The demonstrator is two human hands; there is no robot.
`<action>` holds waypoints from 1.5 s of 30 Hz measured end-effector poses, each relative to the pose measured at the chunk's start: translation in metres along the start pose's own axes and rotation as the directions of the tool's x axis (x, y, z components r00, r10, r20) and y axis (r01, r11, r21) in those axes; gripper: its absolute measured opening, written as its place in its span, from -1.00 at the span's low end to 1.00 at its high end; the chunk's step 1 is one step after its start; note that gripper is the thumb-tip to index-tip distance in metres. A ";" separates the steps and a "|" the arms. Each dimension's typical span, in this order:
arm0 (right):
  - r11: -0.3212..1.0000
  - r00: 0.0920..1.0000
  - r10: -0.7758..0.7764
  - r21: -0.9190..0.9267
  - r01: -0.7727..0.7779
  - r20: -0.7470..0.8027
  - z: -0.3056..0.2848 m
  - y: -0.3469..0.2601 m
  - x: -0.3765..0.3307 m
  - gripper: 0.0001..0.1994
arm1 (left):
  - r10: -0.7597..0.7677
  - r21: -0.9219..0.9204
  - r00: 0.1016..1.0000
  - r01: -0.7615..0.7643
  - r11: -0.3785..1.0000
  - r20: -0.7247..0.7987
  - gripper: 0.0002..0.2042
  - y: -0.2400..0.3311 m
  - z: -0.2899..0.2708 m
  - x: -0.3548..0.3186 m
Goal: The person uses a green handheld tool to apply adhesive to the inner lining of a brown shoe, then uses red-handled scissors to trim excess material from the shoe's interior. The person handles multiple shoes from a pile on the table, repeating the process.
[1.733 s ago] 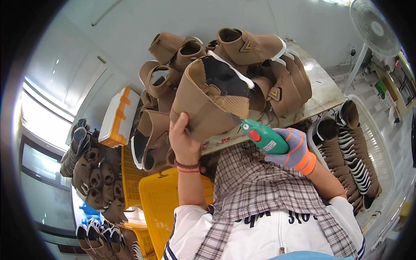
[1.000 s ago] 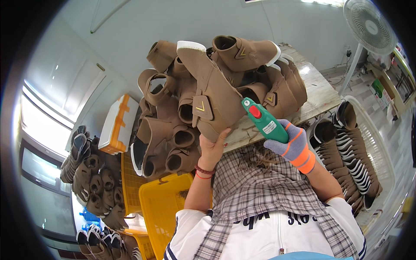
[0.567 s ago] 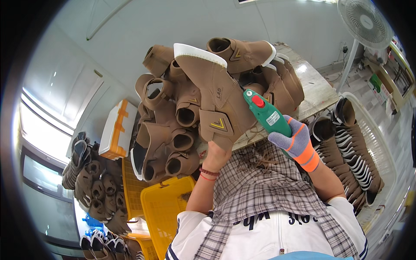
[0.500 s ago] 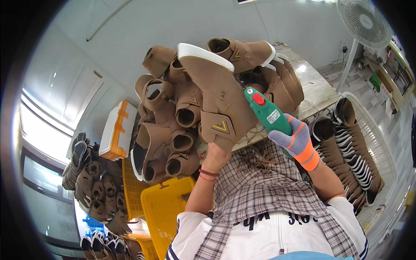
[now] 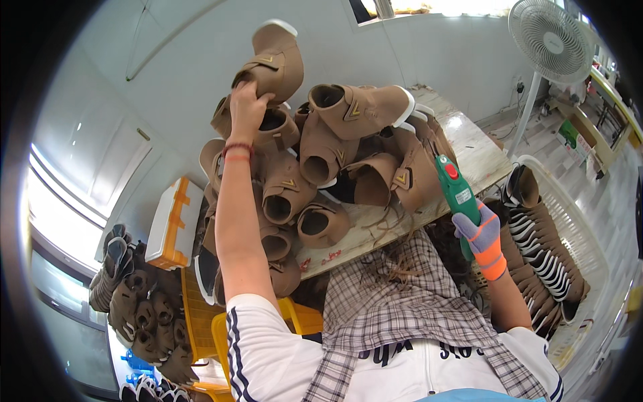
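Note:
At the far left of the heap, my bare left hand (image 5: 248, 110) is closed round the collar of a brown ankle shoe (image 5: 280, 72) with a white sole. This shoe is raised toe-up at the back of the pile. My right hand (image 5: 485, 236), in a grey and orange glove, grips a green hand-held power tool (image 5: 458, 194) with a red button. The tool's thin tip points up beside a brown shoe (image 5: 416, 175) at the heap's right end, and I cannot tell if they touch. More brown shoes (image 5: 358, 110) with V-shaped marks lie jumbled between my hands.
The heap rests on a worn bench (image 5: 472, 130) with brown scraps at its front edge. Scraps also lie on my checked apron (image 5: 402, 288). Yellow crates (image 5: 305, 318) and a white-orange box (image 5: 171, 224) stand left. Right are a white basket (image 5: 593, 248) of stacked shoes and a fan (image 5: 552, 43).
My left hand has moved from the near middle to the far left, where it now holds a shoe at the back. The green tool has shifted right and slightly down.

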State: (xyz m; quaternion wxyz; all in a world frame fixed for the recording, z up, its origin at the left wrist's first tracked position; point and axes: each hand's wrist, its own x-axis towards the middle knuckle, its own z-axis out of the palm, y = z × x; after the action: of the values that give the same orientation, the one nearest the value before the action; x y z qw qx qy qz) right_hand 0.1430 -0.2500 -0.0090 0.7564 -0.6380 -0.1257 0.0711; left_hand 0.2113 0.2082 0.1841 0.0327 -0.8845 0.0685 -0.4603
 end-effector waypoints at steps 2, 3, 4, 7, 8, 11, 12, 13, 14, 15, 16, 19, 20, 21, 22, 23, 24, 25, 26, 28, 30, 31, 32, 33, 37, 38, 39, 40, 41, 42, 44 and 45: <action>1.000 0.999 0.019 0.012 -0.019 -0.028 -0.012 0.010 0.001 -0.70 | -0.008 0.145 1.000 0.007 0.989 0.004 -0.59 -0.001 0.033 0.024; 1.000 0.999 0.014 0.024 -0.013 -0.032 -0.016 0.014 0.002 -0.70 | -0.082 0.192 0.993 0.064 0.979 0.085 -0.52 0.006 0.046 0.029; 0.999 0.999 0.008 0.037 -0.007 -0.034 -0.020 0.017 0.004 -0.71 | 0.000 0.240 0.991 -0.032 0.970 0.132 -0.50 0.006 0.058 0.031; 1.000 0.997 -0.009 0.014 0.010 -0.073 -0.026 0.017 0.003 -0.73 | 0.094 0.290 0.942 -0.192 0.938 0.321 -0.46 -0.008 0.103 0.014; 1.000 0.995 -0.007 -0.008 0.006 -0.100 -0.029 0.017 -0.001 -0.74 | 0.089 0.291 0.950 -0.179 0.940 0.300 -0.47 -0.002 0.110 0.015; 0.999 0.989 0.001 -0.041 -0.007 -0.145 -0.040 0.010 -0.003 -0.77 | 0.085 0.337 0.990 -0.118 0.934 0.112 -0.52 0.009 0.106 0.016; 0.998 0.984 -0.002 -0.056 -0.008 -0.179 -0.044 0.016 -0.001 -0.80 | 0.089 0.350 0.995 -0.095 0.932 0.034 -0.54 0.017 0.101 0.015; 0.998 0.981 -0.010 -0.064 -0.003 -0.195 -0.046 0.015 -0.002 -0.81 | 0.043 0.216 0.997 -0.027 0.976 -0.067 -0.57 0.028 0.097 0.008; 0.997 0.976 0.006 -0.070 -0.021 -0.217 -0.050 0.019 -0.002 -0.81 | -0.020 0.074 0.986 0.033 0.997 -0.164 -0.60 0.039 0.089 -0.001; 0.996 0.969 0.016 -0.081 -0.037 -0.245 -0.055 0.024 -0.004 -0.81 | -0.099 -0.081 0.963 0.081 0.993 -0.251 -0.63 0.051 0.085 -0.014; 0.994 0.962 0.021 -0.095 -0.049 -0.273 -0.060 0.028 -0.006 -0.81 | -0.429 -0.529 0.892 0.297 0.795 -0.144 -0.71 0.079 0.083 -0.033; 0.997 0.950 0.042 -0.054 -0.061 -0.308 -0.067 0.035 -0.010 -0.80 | -0.597 -0.877 0.681 0.474 -0.083 0.424 -0.93 0.187 0.087 -0.123; 0.995 0.953 0.046 -0.068 -0.070 -0.301 -0.065 0.037 -0.011 -0.79 | -0.527 -0.754 0.564 0.599 -0.268 0.636 -0.89 0.207 0.091 -0.161; 0.993 0.952 0.048 -0.089 -0.078 -0.303 -0.065 0.040 -0.010 -0.79 | -0.480 -0.648 0.462 0.669 -0.365 0.746 -0.84 0.233 0.098 -0.193; 0.990 0.953 0.050 -0.111 -0.086 -0.297 -0.064 0.044 -0.010 -0.79 | -0.459 -0.526 0.325 0.735 -0.427 0.827 -0.79 0.248 0.115 -0.227; 0.987 0.953 0.040 -0.135 -0.084 -0.300 -0.066 0.048 -0.011 -0.78 | -0.422 -0.460 0.272 0.766 -0.448 0.865 -0.76 0.272 0.118 -0.237; 0.984 0.954 0.028 -0.158 -0.078 -0.298 -0.067 0.052 -0.011 -0.77 | -0.367 -0.472 0.337 0.790 -0.390 0.867 -0.71 0.286 0.119 -0.236; 0.981 0.955 0.017 -0.181 -0.074 -0.296 -0.068 0.057 -0.010 -0.77 | -0.333 -0.476 0.367 0.806 -0.353 0.869 -0.60 0.296 0.122 -0.231; 0.983 0.957 0.004 -0.173 -0.057 -0.291 -0.067 0.060 -0.010 -0.74 | -0.359 -0.527 0.410 0.777 -0.343 0.838 -0.62 0.303 0.130 -0.226; 0.977 0.961 0.033 -0.196 -0.090 -0.274 -0.062 0.063 -0.011 -0.73 | -0.380 -0.593 0.467 0.721 -0.360 0.798 -0.65 0.310 0.144 -0.224; 0.973 0.964 0.050 -0.204 -0.106 -0.262 -0.060 0.072 -0.008 -0.69 | -0.359 -0.623 0.511 0.672 -0.401 0.781 -0.67 0.308 0.157 -0.222; 0.972 0.967 0.057 -0.208 -0.111 -0.249 -0.059 0.075 -0.004 -0.68 | -0.377 -0.666 0.549 0.628 -0.403 0.746 -0.68 0.307 0.161 -0.223; 0.969 0.967 0.076 -0.210 -0.128 -0.242 -0.059 0.080 -0.002 -0.67 | -0.389 -0.697 0.578 0.590 -0.408 0.717 -0.69 0.309 0.156 -0.223; 0.966 0.968 0.094 -0.212 -0.146 -0.234 -0.059 0.084 0.001 -0.65 | -0.403 -0.726 0.604 0.550 -0.413 0.687 -0.70 0.310 0.152 -0.223; 0.952 0.969 0.161 -0.230 -0.203 -0.189 -0.063 0.103 0.011 -0.60 | -0.338 -0.739 0.658 0.574 -0.353 0.673 -0.73 0.295 0.123 -0.221; 0.943 0.971 0.160 -0.262 -0.203 -0.179 -0.061 0.106 0.013 -0.59 | -0.302 -0.729 0.665 0.595 -0.340 0.683 -0.73 0.292 0.107 -0.219; 0.933 0.972 0.158 -0.297 -0.204 -0.172 -0.061 0.109 0.015 -0.59 | -0.309 -0.714 0.647 0.593 -0.372 0.697 -0.74 0.292 0.091 -0.217; 0.921 0.974 0.157 -0.332 -0.204 -0.163 -0.061 0.110 0.016 -0.58 | -0.317 -0.700 0.628 0.589 -0.403 0.711 -0.74 0.291 0.073 -0.214; 0.918 0.976 0.154 -0.344 -0.199 -0.153 -0.060 0.110 0.018 -0.58 | -0.326 -0.689 0.612 0.583 -0.430 0.721 -0.74 0.288 0.053 -0.210; 0.912 0.977 0.153 -0.359 -0.199 -0.152 -0.061 0.110 0.018 -0.57 | -0.329 -0.652 0.571 0.569 -0.502 0.752 -0.75 0.285 0.033 -0.206; 0.913 0.976 0.156 -0.356 -0.201 -0.150 -0.063 0.112 0.018 -0.56 | -0.311 -0.602 0.554 0.484 -0.635 0.772 -0.66 0.273 -0.004 -0.198; 0.918 0.975 0.160 -0.339 -0.204 -0.152 -0.064 0.113 0.017 -0.55 | -0.316 -0.584 0.550 0.421 -0.694 0.773 -0.62 0.268 -0.023 -0.190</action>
State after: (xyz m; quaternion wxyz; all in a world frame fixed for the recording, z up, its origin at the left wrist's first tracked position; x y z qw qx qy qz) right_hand 0.1834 -0.2860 -0.1279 0.6259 -0.7753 -0.0304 0.0788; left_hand 0.0606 -0.0283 0.0110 -0.9011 -0.4181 -0.0294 -0.1112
